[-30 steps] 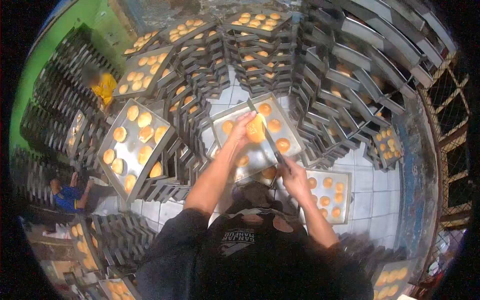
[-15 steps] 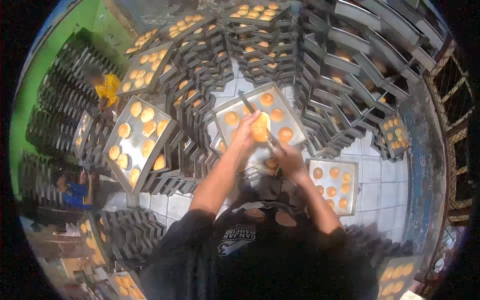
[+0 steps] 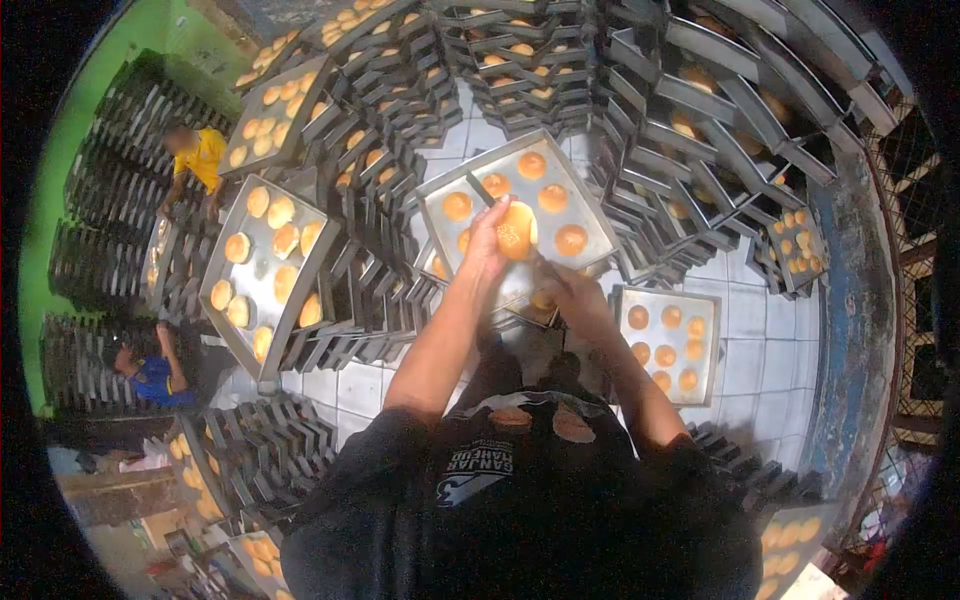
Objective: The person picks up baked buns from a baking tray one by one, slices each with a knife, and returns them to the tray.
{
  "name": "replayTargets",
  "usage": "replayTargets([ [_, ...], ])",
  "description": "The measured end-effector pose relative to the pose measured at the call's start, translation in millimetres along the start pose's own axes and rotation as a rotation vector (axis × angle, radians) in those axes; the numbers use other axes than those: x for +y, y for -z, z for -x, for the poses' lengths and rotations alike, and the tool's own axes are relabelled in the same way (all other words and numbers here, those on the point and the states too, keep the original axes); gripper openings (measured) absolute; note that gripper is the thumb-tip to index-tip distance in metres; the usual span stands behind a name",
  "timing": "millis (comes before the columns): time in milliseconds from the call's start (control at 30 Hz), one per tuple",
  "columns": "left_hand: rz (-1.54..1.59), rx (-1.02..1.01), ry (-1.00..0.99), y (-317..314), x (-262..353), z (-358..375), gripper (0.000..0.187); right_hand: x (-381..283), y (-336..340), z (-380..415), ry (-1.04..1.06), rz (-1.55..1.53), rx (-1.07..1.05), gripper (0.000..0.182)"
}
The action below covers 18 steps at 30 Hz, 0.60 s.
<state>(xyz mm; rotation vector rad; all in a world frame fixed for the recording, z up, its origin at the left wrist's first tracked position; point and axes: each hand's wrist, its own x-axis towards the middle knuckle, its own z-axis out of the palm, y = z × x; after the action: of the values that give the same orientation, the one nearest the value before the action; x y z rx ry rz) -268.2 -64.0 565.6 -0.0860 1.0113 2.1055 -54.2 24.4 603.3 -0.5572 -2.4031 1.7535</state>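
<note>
My left hand (image 3: 487, 240) holds a round golden bun (image 3: 514, 232) over a metal tray (image 3: 590, 212) of buns. A pale edge shows along the bun's right side. My right hand (image 3: 572, 300), closed, grips a long dark knife (image 3: 476, 184) whose blade passes by the bun; its tip sticks out past my left fingers at the upper left. Where the blade meets the bun is hidden. More buns, such as this one (image 3: 570, 240), lie on the tray below.
Zigzag stacks of trays (image 3: 390, 230) surround me. A tray of buns (image 3: 262, 270) stands at left, another (image 3: 708, 370) lies on the tiled floor (image 3: 765, 365) at right. Two people, in a yellow shirt (image 3: 208, 158) and a blue shirt (image 3: 155, 378), are at far left.
The bun and my left hand have shifted slightly left and up. My right hand has moved slightly too, still on the knife. The person in yellow has moved an arm.
</note>
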Motion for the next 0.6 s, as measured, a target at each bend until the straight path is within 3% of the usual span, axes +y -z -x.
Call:
replayTargets([
  [33, 0.009, 0.008, 0.004, 3.5, 7.7, -2.6, 0.026, 5.1, 0.2, 3.9, 0.092, 0.017, 0.003, 0.044],
  [67, 0.015, 0.009, 0.034, 7.5, 16.5, -3.6, 0.028, 1.5, -0.4, 13.0, -0.020, -0.019, 0.004, 0.043],
  [200, 0.018, 0.041, 0.110, 31.6, 14.5, -14.5, 0.038, 51.8, -16.2, 23.9, -0.082, -0.020, 0.000, 0.041],
  [267, -0.090, 0.054, 0.183, 36.0, -1.6, -15.5, 0.049, 58.9, -35.7, 5.4, 0.006, 0.083, 0.110, 0.040],
  [367, 0.106, 0.112, 0.241, 28.8, -26.6, -5.4, 0.056, 77.5, -64.5, -37.6, -0.134, -0.023, 0.045, 0.039],
  [433, 0.170, 0.120, 0.303, 108.1, -82.6, -57.9, 0.056, 98.2, -79.0, -43.1, -0.062, -0.022, 0.111, 0.037],
  [500, 0.005, 0.218, 0.126, 137.6, -102.1, -77.3, 0.050, 113.9, -85.3, -22.9, -0.220, 0.080, 0.027, 0.041],
  [533, -0.030, 0.265, 0.077, 137.0, -102.4, -79.5, 0.045, 105.9, -85.7, -4.2, -0.214, 0.071, 0.104, 0.039],
  [600, -0.056, 0.254, 0.166, 176.1, -128.6, -103.1, 0.045, 136.0, -84.3, 43.1, -0.442, 0.083, 0.009, 0.036],
])
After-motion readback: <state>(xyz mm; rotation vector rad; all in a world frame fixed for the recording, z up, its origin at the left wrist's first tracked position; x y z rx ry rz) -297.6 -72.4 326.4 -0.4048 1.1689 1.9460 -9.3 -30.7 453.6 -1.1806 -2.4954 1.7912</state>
